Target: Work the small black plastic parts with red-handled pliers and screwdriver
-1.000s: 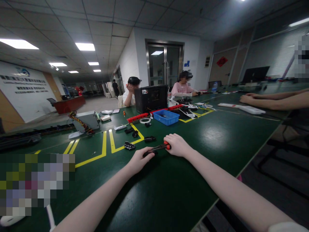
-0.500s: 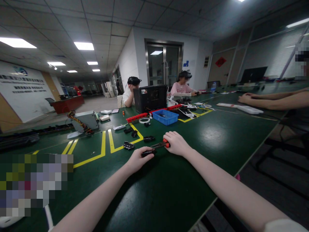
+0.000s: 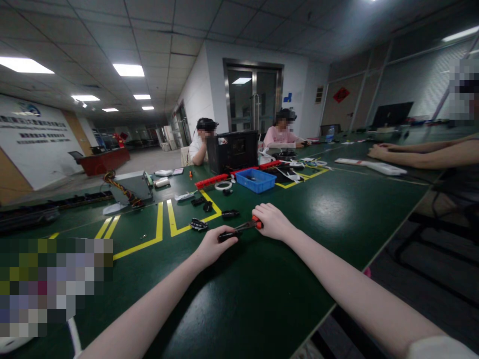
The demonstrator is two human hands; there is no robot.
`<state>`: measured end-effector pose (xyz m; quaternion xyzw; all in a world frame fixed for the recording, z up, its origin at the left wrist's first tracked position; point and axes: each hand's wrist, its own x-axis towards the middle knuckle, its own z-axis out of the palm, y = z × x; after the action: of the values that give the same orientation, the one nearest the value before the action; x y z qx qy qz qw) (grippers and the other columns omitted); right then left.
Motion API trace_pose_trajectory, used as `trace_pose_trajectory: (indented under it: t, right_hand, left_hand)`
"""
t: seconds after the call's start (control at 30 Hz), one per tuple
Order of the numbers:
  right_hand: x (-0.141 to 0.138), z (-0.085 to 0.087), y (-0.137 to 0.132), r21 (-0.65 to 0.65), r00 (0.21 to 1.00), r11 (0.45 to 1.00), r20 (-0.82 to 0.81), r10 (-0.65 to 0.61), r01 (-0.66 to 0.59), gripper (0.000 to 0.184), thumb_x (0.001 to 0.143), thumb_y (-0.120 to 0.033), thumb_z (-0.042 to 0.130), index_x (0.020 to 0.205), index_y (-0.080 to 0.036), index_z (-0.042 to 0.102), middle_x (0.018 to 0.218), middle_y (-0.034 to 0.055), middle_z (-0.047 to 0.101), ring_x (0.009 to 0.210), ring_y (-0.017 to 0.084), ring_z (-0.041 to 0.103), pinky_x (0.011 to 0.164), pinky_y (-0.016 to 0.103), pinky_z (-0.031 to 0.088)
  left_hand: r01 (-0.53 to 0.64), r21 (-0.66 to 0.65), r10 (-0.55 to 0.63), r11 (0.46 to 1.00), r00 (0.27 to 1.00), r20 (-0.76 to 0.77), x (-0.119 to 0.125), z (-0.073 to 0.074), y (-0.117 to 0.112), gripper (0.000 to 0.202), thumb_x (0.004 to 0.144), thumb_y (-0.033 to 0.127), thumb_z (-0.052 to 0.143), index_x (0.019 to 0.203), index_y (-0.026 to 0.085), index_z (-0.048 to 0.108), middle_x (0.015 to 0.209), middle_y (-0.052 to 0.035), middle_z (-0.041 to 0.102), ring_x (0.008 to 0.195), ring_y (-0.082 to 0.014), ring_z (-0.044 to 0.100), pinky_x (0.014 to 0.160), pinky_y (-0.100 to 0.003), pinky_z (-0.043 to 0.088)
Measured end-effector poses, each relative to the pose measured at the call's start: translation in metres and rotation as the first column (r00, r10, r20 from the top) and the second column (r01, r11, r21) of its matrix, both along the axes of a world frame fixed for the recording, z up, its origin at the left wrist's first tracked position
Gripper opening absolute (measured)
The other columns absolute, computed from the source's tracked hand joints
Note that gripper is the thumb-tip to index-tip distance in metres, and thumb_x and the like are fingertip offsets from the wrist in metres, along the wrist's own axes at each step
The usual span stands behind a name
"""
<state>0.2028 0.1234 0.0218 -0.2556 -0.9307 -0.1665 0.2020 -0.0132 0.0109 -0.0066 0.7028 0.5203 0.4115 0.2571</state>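
My right hand (image 3: pixel 273 221) is closed round the red handles of a pair of pliers (image 3: pixel 247 226), whose dark jaws point left. My left hand (image 3: pixel 215 245) grips a small black part (image 3: pixel 229 236) between thumb and fingers. The tips of the pliers meet or overlap that part; whether they bite on it I cannot tell. Just beyond my hands another black part (image 3: pixel 230 214) lies on the green table (image 3: pixel 284 299). A black part with pale markings (image 3: pixel 199 224) rests to its left, on the yellow tape.
A blue tray (image 3: pixel 256 180) stands beyond my hands, near red strips (image 3: pixel 211 181) and a white ring (image 3: pixel 223 186). Behind it is a black case (image 3: pixel 232 152). A metal box with wires (image 3: pixel 130 189) sits at left. Two people sit across; another person's hands (image 3: pixel 381 152) rest at right.
Both hands keep nearly the same place and hold. The pliers' jaws appear slightly shifted near the black part. The whole view has moved very slightly.
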Motion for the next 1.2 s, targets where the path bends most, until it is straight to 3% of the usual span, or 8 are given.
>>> trace_pose_trajectory:
  t: [0.73, 1.2]
  right_hand:
    - [-0.0015, 0.0003, -0.0026, -0.082, 0.999, 0.996, 0.024, -0.033, 0.035, 0.009, 0.072, -0.02, 0.059, 0.077, -0.018, 0.052, 0.085, 0.0057, 0.061, 0.079, 0.019, 0.05, 0.073, 0.029, 0.031]
    - [-0.0015, 0.0002, -0.0031, -0.065, 0.999, 0.997, 0.03, -0.034, 0.036, 0.007, 0.071, -0.017, 0.057, 0.077, -0.018, 0.054, 0.083, 0.0059, 0.061, 0.079, 0.019, 0.05, 0.072, 0.029, 0.03]
  left_hand:
    - [-0.019, 0.134, 0.021, 0.991, 1.0, -0.012, -0.002, -0.0027, 0.0016, 0.027, 0.08, 0.03, 0.067, 0.104, 0.017, 0.065, 0.101, -0.0054, 0.068, 0.095, -0.0208, 0.062, 0.086, -0.033, 0.048]
    - [-0.026, 0.111, 0.031, 0.994, 0.998, -0.046, -0.0007, -0.0012, -0.0014, 0.028, 0.081, 0.03, 0.066, 0.106, 0.018, 0.066, 0.102, -0.0056, 0.069, 0.093, -0.0214, 0.063, 0.088, -0.034, 0.048]
